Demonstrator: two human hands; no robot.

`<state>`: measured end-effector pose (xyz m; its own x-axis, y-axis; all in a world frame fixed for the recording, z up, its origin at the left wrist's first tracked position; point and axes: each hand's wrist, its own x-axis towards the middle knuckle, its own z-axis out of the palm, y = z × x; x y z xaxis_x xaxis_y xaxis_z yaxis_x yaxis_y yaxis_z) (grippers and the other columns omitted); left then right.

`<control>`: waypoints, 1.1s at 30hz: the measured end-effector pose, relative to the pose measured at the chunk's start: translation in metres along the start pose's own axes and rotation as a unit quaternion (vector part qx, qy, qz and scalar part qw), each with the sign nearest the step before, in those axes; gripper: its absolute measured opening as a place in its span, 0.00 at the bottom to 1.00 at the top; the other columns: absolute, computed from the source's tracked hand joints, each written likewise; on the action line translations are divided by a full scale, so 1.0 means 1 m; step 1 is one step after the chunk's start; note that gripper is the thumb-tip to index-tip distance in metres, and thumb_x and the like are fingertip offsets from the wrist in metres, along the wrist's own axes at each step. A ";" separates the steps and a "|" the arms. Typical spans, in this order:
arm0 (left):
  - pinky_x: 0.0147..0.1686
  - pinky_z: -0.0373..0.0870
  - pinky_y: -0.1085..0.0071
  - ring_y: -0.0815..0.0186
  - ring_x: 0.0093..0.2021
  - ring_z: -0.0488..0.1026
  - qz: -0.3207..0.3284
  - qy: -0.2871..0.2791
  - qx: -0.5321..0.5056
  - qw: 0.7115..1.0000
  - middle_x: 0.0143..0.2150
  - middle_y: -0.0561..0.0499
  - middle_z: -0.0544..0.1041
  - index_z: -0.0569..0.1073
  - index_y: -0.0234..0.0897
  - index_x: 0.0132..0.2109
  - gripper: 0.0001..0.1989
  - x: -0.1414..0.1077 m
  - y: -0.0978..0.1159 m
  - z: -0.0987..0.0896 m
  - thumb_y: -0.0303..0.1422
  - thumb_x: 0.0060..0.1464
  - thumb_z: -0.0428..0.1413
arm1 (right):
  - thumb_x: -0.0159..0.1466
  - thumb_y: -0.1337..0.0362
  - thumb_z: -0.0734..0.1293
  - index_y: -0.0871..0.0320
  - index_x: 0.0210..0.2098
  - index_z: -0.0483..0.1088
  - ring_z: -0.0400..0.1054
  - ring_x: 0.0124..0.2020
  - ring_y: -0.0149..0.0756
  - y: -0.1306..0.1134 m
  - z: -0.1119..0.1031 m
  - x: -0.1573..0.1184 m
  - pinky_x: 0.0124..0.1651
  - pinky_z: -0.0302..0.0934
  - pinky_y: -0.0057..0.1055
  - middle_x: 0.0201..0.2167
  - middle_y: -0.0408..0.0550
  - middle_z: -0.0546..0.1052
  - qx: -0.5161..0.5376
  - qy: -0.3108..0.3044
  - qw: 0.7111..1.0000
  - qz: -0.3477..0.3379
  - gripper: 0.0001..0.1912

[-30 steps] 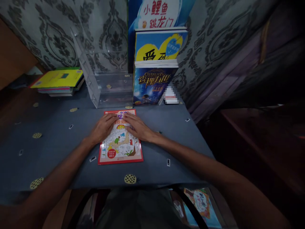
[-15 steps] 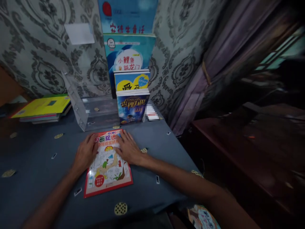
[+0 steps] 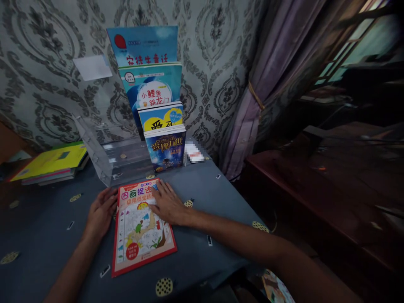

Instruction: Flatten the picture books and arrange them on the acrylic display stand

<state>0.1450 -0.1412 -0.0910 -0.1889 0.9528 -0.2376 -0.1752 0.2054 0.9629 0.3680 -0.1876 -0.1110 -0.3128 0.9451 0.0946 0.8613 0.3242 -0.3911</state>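
Observation:
A red-bordered children's book (image 3: 143, 235) with a cartoon cover lies flat on the dark blue-grey tablecloth (image 3: 202, 273). My right hand (image 3: 168, 204) rests on its upper right part, fingers stretched out and covering some of the title. Beside the book's upper left edge is my left hand (image 3: 101, 210), its fingers loosely extended and holding nothing. Behind the book stands a clear acrylic rack (image 3: 97, 155). On the rack's right side, several books are stepped upright, with a dark blue book (image 3: 166, 151) in front.
Several books in a stack, a yellow book (image 3: 50, 162) on top, lie at the left by the wall. A white card (image 3: 93, 68) is at the rack's top. On the right are a tied purple curtain (image 3: 244, 113) and a dark red wooden surface (image 3: 284, 181).
My left hand has moved left off the book's cover to the cloth beside it. My right hand remains on the book. The camera view has shifted, showing more of the top rack book.

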 end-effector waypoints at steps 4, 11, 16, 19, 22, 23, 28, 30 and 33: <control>0.31 0.82 0.67 0.56 0.36 0.84 -0.148 -0.079 -0.016 0.986 0.42 0.42 0.83 0.71 0.34 0.54 0.23 -0.013 0.008 0.010 0.19 0.50 0.58 | 0.72 0.53 0.62 0.70 0.69 0.56 0.43 0.75 0.56 0.001 -0.001 0.000 0.74 0.43 0.51 0.73 0.72 0.53 -0.001 -0.003 1.000 0.003 0.35; 0.35 0.84 0.60 0.51 0.37 0.84 -0.162 -0.117 -0.020 0.980 0.37 0.42 0.84 0.70 0.34 0.51 0.21 -0.021 0.007 0.017 0.18 0.50 0.59 | 0.73 0.53 0.60 0.72 0.69 0.56 0.42 0.75 0.59 -0.001 -0.004 -0.001 0.74 0.43 0.52 0.72 0.74 0.52 0.000 -0.010 1.000 0.001 0.34; 0.33 0.84 0.59 0.51 0.34 0.84 -0.142 -0.135 -0.002 0.981 0.37 0.42 0.84 0.69 0.34 0.51 0.22 -0.016 0.004 0.012 0.20 0.49 0.62 | 0.72 0.53 0.61 0.71 0.69 0.57 0.40 0.76 0.58 0.001 -0.002 0.000 0.74 0.43 0.53 0.73 0.74 0.50 0.006 -0.014 1.000 0.001 0.34; 0.33 0.84 0.59 0.51 0.34 0.84 -0.132 -0.148 -0.011 0.980 0.37 0.42 0.84 0.70 0.34 0.50 0.23 -0.013 -0.001 0.009 0.22 0.46 0.64 | 0.72 0.54 0.62 0.70 0.69 0.57 0.40 0.76 0.56 0.003 0.000 0.002 0.74 0.43 0.53 0.73 0.71 0.50 0.008 -0.011 1.000 0.003 0.34; 0.37 0.84 0.59 0.51 0.36 0.84 -0.113 -0.162 -0.028 0.980 0.39 0.41 0.84 0.71 0.33 0.49 0.23 -0.011 -0.005 0.007 0.23 0.45 0.66 | 0.72 0.54 0.61 0.70 0.69 0.58 0.39 0.76 0.56 0.003 0.002 0.003 0.74 0.42 0.56 0.73 0.71 0.50 0.007 -0.008 1.000 0.003 0.33; 0.39 0.84 0.58 0.51 0.38 0.84 -0.108 -0.167 -0.032 0.979 0.40 0.41 0.84 0.71 0.33 0.49 0.23 -0.010 -0.006 0.006 0.24 0.45 0.66 | 0.72 0.54 0.61 0.70 0.69 0.58 0.38 0.76 0.56 0.002 0.002 0.002 0.74 0.42 0.57 0.73 0.72 0.50 0.005 -0.007 1.000 0.002 0.33; 0.39 0.83 0.55 0.49 0.38 0.84 -0.103 -0.178 -0.023 0.978 0.40 0.41 0.85 0.71 0.34 0.49 0.24 -0.008 -0.009 0.004 0.27 0.44 0.67 | 0.73 0.56 0.61 0.71 0.70 0.56 0.38 0.76 0.57 -0.010 0.004 -0.011 0.75 0.39 0.57 0.73 0.71 0.51 -0.020 -0.032 0.999 -0.024 0.33; 0.38 0.83 0.55 0.50 0.35 0.84 -0.103 -0.179 -0.019 0.978 0.38 0.42 0.85 0.70 0.34 0.49 0.25 -0.008 -0.010 0.003 0.28 0.43 0.68 | 0.72 0.55 0.62 0.70 0.70 0.56 0.39 0.76 0.56 -0.017 0.003 -0.021 0.75 0.39 0.57 0.73 0.70 0.53 -0.023 -0.043 0.998 -0.050 0.34; 0.36 0.83 0.57 0.53 0.33 0.83 -0.092 -0.185 -0.025 0.978 0.38 0.43 0.85 0.70 0.34 0.49 0.26 -0.007 -0.012 0.004 0.29 0.42 0.68 | 0.72 0.52 0.63 0.67 0.70 0.56 0.38 0.76 0.55 -0.028 0.001 -0.036 0.75 0.39 0.56 0.73 0.69 0.52 -0.012 -0.058 0.991 -0.119 0.36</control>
<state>0.1519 -0.1499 -0.0998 0.2106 0.9183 -0.3353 -0.2231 0.3790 0.8981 0.3550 -0.2303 -0.1047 -0.5514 0.8309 0.0745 0.7661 0.5397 -0.3491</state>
